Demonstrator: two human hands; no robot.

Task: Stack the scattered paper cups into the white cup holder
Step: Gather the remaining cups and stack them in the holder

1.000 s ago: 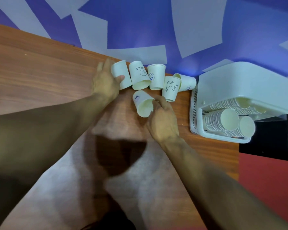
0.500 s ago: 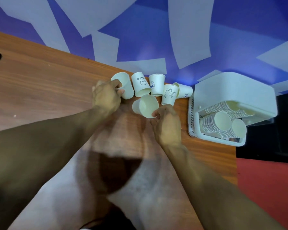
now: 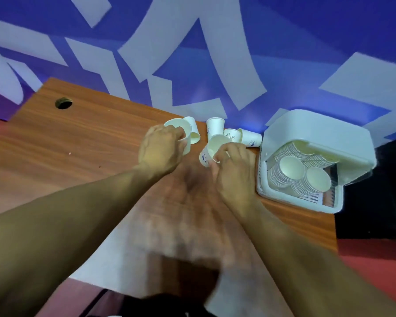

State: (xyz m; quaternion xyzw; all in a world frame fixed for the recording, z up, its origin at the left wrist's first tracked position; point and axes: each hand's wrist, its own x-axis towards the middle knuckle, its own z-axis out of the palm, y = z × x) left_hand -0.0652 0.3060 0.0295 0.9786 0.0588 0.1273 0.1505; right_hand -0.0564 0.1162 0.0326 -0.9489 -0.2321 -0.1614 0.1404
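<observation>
Wooden table (image 3: pixel 78 145) bears everything; the white cup holder (image 3: pixel 318 133) sits at its right end, with stacks of nested cups (image 3: pixel 292 168) lying inside, mouths toward the camera. Just left of the holder, the right hand (image 3: pixel 236 168) pinches the rim of a tilted cup (image 3: pixel 212 148), fingers curled over its lip. Farther left of the holder, the left hand (image 3: pixel 160 152) grasps a second cup (image 3: pixel 181 128) round its side, mouth up. Loose cups lie between: a sideways cup (image 3: pixel 250 138) just beside the holder, a printed cup (image 3: pixel 231 135), a tall cup (image 3: pixel 215 126), and a half-hidden cup (image 3: pixel 194 133) behind the left hand's.
</observation>
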